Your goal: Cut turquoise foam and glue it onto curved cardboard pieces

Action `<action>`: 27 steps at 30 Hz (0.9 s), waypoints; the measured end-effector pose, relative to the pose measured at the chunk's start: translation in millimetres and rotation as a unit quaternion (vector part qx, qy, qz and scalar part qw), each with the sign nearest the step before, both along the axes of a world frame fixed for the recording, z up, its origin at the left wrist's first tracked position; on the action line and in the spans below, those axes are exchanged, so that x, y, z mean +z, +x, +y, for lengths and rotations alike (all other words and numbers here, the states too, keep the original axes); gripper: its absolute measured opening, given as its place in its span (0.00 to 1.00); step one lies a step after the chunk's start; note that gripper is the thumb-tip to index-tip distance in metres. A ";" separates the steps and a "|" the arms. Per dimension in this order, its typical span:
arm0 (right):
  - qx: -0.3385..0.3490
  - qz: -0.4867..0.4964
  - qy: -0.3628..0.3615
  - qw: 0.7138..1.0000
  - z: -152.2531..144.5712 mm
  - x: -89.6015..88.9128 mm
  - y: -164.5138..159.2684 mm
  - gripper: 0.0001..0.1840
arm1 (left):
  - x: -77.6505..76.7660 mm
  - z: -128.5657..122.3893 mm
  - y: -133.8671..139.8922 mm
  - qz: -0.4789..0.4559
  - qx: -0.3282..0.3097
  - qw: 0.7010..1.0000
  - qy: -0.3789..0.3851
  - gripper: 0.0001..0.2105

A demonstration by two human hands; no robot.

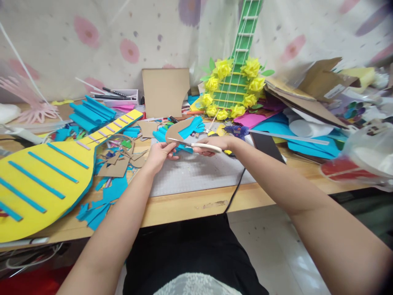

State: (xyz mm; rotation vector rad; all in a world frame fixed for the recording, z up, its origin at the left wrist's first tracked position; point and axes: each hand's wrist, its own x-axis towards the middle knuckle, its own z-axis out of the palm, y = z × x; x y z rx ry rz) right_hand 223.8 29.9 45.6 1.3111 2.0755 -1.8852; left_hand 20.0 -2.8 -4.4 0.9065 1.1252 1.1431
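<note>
Two hands: right hand with scissors lengthwise left, toward left hand's cardboard piece.

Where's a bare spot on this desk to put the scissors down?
The grey cutting mat, between the brown cardboard scraps and black cable, is bare below your hands. Left holds the yellow foam guitar; back and right are piled.

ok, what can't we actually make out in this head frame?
- Scissors: handle hidden inside the right hand; only the blades and pale shank show.
- Cardboard piece: lower edge covered by the left hand and blades, so the cut line is unclear.
- Yellow paddle shape: cut off by the left edge.
- Green guitar neck: top cut off by the upper edge.
- Clutter at right: blurred.
</note>
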 end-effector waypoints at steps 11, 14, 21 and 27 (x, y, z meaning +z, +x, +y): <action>-0.026 -0.037 0.020 0.999 -3.0 3.4 2.7 0.20 | -3.0 -0.3 0.4 0.024 -0.006 0.999 0.039 0.12; -0.026 -0.025 0.017 0.999 -3.4 2.7 2.2 0.22 | -4.9 0.4 0.0 0.030 0.003 0.999 0.040 0.12; -0.020 -0.012 0.013 1.000 -3.2 -1.7 1.8 0.23 | -4.5 0.6 0.1 0.030 0.003 0.999 0.032 0.11; -0.007 0.011 0.013 1.000 -1.3 -6.4 5.0 0.25 | -3.6 -0.2 0.4 0.020 -0.001 0.999 0.032 0.10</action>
